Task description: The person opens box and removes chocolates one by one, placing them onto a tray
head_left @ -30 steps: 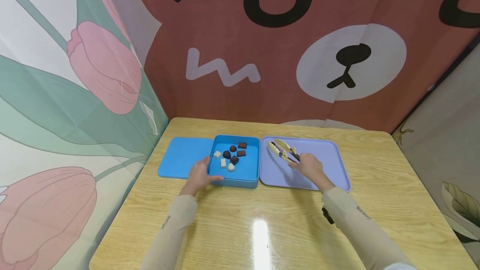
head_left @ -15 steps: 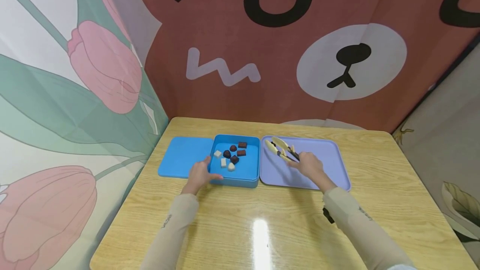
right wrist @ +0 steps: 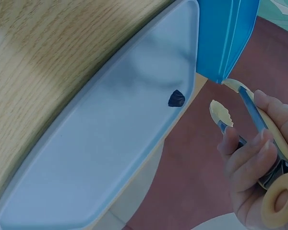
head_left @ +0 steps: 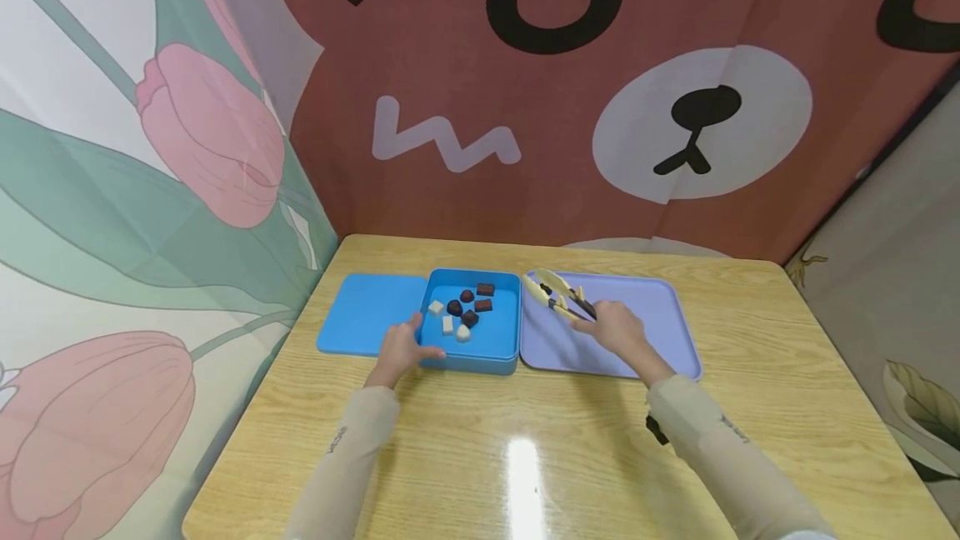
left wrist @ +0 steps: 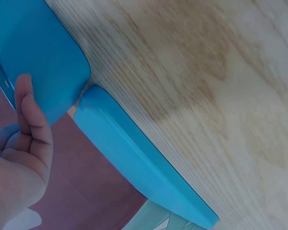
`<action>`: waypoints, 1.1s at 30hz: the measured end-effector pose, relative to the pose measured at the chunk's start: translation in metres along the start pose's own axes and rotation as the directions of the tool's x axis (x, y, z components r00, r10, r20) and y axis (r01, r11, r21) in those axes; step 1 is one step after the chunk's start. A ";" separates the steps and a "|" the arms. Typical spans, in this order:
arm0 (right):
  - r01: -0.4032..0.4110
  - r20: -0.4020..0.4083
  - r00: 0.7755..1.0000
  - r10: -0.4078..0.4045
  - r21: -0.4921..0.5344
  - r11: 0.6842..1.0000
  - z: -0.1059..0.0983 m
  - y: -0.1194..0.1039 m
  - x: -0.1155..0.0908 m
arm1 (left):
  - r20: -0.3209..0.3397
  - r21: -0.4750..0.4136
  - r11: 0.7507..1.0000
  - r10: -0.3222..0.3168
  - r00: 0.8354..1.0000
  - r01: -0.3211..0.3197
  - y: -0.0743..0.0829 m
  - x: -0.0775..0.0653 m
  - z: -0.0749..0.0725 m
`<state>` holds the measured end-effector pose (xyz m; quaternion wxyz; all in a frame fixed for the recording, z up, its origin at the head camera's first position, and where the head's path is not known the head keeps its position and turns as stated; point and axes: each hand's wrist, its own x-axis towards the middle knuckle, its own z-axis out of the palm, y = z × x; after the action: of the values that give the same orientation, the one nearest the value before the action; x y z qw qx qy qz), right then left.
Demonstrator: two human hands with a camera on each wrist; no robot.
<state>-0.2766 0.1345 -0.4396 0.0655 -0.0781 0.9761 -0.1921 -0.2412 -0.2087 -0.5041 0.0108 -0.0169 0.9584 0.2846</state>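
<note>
My right hand (head_left: pixel 619 330) grips a pair of tongs (head_left: pixel 581 301) with cream tips and black arms. Their tips stand apart above the lilac tray's far left corner, with nothing between them in the right wrist view. A dark chocolate (right wrist: pixel 176 98) lies on the tray (head_left: pixel 630 352) below. My left hand (head_left: pixel 398 350) holds the near left corner of an open blue box (head_left: pixel 480 363), thumb along the front wall, fingers at the left side. Several brown chocolates (head_left: pixel 469 318) and white chocolates (head_left: pixel 447 325) lie inside the box. The left wrist view shows bent fingers (left wrist: pixel 34 117) against it.
A flat blue lid (head_left: pixel 367 315) lies left of the box. The lilac tray stands close against the box's right side. Everything sits on a wooden table (head_left: pixel 450 457), with a printed bear curtain (head_left: pixel 450 207) behind its far edge.
My right hand has raised the tongs slightly and shifted them left and away from me; their tips have parted from the dark chocolate, which stays on the tray. My left hand stays at the box.
</note>
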 end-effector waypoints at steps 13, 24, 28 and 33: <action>0.065 0.004 0.998 -0.065 0.026 0.998 -0.001 -0.013 -0.007 | -0.015 -0.007 1.000 0.022 1.000 -0.022 0.000 0.000 0.001; 0.115 0.048 0.992 -0.117 0.047 0.992 0.008 -0.027 -0.013 | 0.007 0.005 1.000 -0.001 1.000 0.001 0.001 0.000 0.001; 0.152 0.069 0.986 -0.153 0.030 0.988 0.010 -0.035 -0.016 | 0.015 0.007 1.000 -0.007 1.000 0.007 0.002 -0.001 0.001; 0.192 0.094 0.977 -0.193 0.019 0.981 0.013 -0.042 -0.018 | 0.002 0.015 1.000 0.008 1.000 -0.008 0.004 -0.002 0.001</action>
<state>-0.2512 0.0946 -0.4330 0.0933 -0.1812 0.9587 -0.1985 -0.2397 -0.2046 -0.5023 0.0107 -0.0126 0.9606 0.2776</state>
